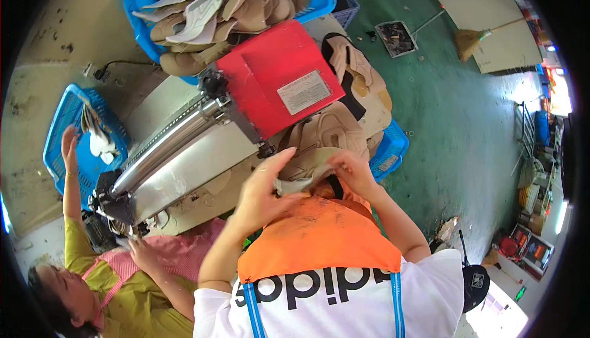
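Note:
Close in front of my orange apron (319, 227), a beige shoe upper piece (301, 183) with a pale inner side is bent into a curve. My right hand (354, 173) pinches its right edge between thumb and fingers. On the piece's left side, my left hand (265, 189) has its thumb and fingers spread apart, and no grip on the piece shows. Just beyond both hands lie more beige shoe uppers (335, 130), stacked on the table beside the red machine (276, 77).
Metal rollers (166, 144) extend left from the machine. A blue basket (136, 27) heaped with uppers stands behind it. At left, a co-worker's hand (69, 147) is at another blue basket (55, 113). A third blue basket (393, 147) sits right. A dustpan (396, 38) rests on the green floor.

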{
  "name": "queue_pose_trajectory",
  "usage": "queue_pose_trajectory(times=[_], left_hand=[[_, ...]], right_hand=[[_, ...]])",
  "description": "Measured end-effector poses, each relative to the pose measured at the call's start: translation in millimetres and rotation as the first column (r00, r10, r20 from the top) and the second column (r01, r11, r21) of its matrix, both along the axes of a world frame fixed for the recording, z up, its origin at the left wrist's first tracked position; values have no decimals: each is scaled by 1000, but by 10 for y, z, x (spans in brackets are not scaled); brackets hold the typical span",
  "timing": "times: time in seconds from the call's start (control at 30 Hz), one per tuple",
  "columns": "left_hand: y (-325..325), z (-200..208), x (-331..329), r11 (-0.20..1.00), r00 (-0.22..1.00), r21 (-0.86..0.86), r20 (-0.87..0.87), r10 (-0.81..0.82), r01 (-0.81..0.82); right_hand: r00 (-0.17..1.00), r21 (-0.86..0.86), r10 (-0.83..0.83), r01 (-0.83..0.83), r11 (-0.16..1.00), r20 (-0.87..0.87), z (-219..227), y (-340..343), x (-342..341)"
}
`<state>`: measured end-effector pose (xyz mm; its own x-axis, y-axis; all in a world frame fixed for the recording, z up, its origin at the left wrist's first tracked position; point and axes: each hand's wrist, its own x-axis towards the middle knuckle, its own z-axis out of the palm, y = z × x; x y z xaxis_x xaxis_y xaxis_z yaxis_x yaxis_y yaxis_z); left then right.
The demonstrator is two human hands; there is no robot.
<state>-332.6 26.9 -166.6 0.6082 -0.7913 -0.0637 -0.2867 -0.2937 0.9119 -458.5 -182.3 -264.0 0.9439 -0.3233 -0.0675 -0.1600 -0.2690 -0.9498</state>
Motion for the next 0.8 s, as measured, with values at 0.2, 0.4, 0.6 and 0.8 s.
queue_pose_trajectory(times=[0.2, 0.4, 0.6, 0.8], left_hand=[[112, -693, -241, 955, 964, 291, -263, 29, 51], [-99, -891, -236, 961, 927, -228, 301, 222, -156], [-528, -1023, -307, 983, 931, -17, 319, 177, -181], [-563, -1120, -336, 964, 922, 7, 296, 250, -264]], right_hand=[[997, -39, 23, -20, 999, 68, 155, 32, 25], [969, -101, -225, 215, 971, -105, 9, 65, 189], [871, -301, -491, 468, 831, -1, -511, -283, 98], [885, -575, -416, 456, 679, 210, -437, -337, 155]])
